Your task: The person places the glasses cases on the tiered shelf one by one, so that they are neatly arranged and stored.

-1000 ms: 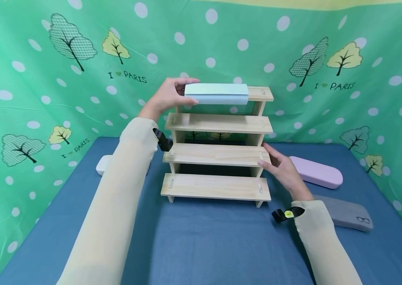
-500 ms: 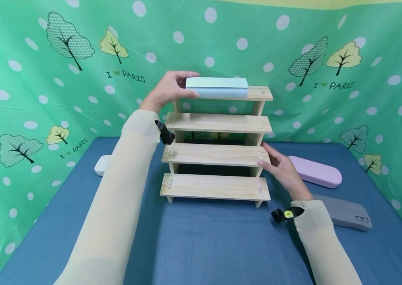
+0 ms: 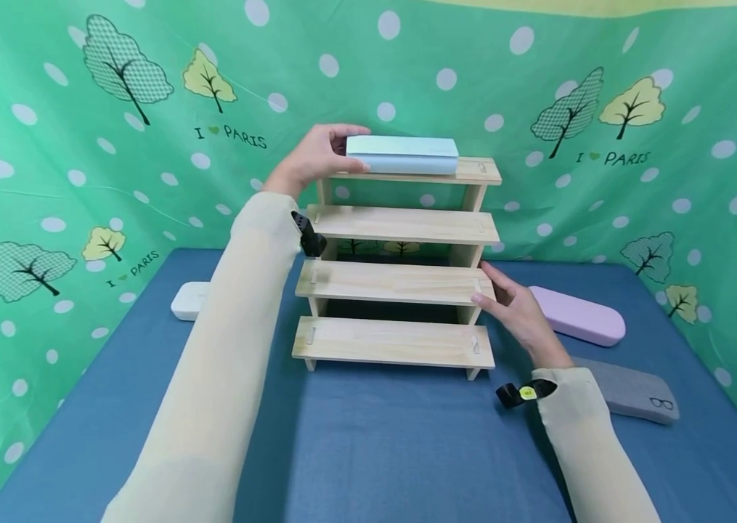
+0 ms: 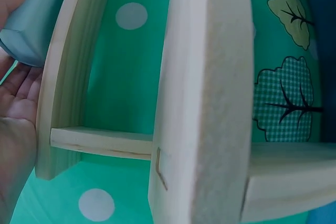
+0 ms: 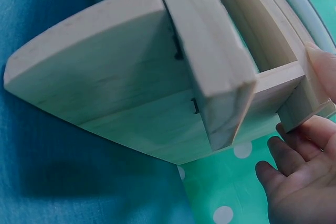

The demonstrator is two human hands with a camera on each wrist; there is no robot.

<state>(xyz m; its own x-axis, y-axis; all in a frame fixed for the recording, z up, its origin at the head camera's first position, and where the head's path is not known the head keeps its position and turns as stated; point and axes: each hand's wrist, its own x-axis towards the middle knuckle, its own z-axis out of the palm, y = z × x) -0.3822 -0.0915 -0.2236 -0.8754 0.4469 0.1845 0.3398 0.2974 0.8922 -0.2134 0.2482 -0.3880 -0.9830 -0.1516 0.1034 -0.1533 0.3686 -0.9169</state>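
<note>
My left hand [image 3: 316,156] holds the left end of a light blue glasses case [image 3: 404,155], thumb in front and fingers behind. The case lies lengthwise along the top board of a four-step wooden shelf rack [image 3: 394,281], its right end short of that board's end. In the left wrist view, the blue case [image 4: 39,19] is right at the board's edge, with my palm [image 4: 18,108] beside it. My right hand [image 3: 525,319] grips the right end of the rack's second board from the bottom. The right wrist view has its thumb [image 5: 323,69] on the board's top, fingers curling below.
Right of the rack lie a lilac case [image 3: 580,316] and a grey glasses case [image 3: 632,392] with a glasses print. A white object [image 3: 189,301], partly hidden by my left sleeve, lies at left. Green polka-dot cloth [image 3: 446,80] hangs behind the blue-covered table [image 3: 381,450].
My left hand has carried the light blue case up and slightly right, from overlapping the front of the top board to lying along it. My right hand stays on the rack.
</note>
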